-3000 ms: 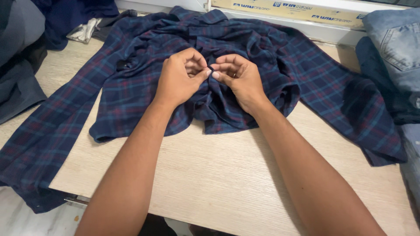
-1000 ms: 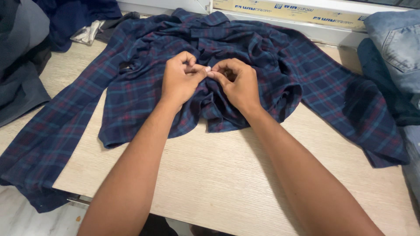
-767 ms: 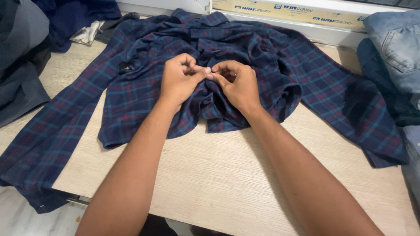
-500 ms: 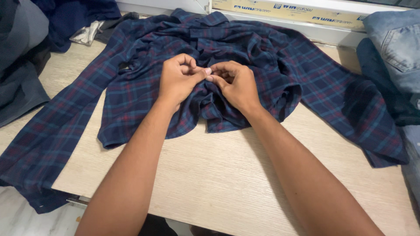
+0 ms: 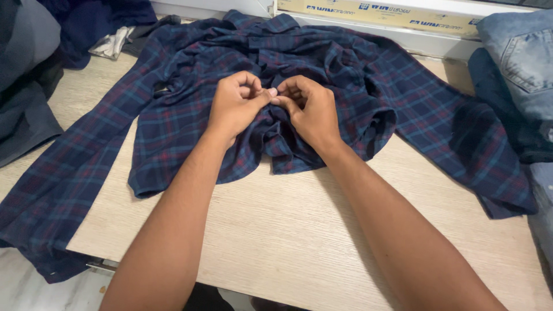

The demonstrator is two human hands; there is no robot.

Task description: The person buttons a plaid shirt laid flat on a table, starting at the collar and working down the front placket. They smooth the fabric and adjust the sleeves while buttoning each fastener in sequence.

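We pinch the plaid shirt [image 5: 173, 115] front between both thumbs and forefingers, left hand [image 5: 235, 106] and right hand [image 5: 314, 112] meeting at the placket, likely at a button; it lies spread on the wooden table [image 5: 276, 230] so the edges line up

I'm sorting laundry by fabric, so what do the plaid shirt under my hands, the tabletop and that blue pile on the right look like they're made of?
Plaid shirt: soft woven cloth, likely cotton flannel; matte, crumples in loose folds.
Tabletop: pale wood-grain, probably laminate; flat and even.
Blue pile: denim, faded, with a stitched pocket.
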